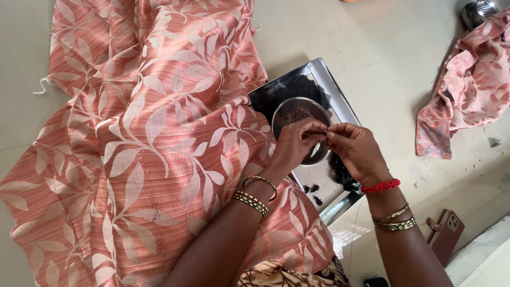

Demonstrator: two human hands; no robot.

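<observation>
Small item pinched between fingertips of both hands, too small to identify; sits directly above round steel bowl [300, 118] of fine dark brown grains/beads. Left hand [294, 146] fingers closed in a pinch, tips meeting those of right hand [357, 151], also closed in a pinch on same item; whether thread or needle is involved, cannot tell. Bowl rests on shiny steel tray [340, 103], which also carries a dark mass behind bowl and dark clumps near its front edge [314, 187]; tray lies on pale floor, partly against peach leaf-print cloth [159, 149] spread to the left. Second piece of same cloth [467, 90] lies well apart, upper right; red phone case [445, 234] on floor nr right forearm; steel vessel [478, 11] at top right corner. Risks, as judged: pinch slips and item drops into bowl or onto cloth, hard to recover among grains; left wrist hangs close over bowl rim, a nudge could tip it and scatter contents across tray and floor; loose specks already on floor at right suggest spillage is likely; bangles [255, 197] could snag cloth.
</observation>
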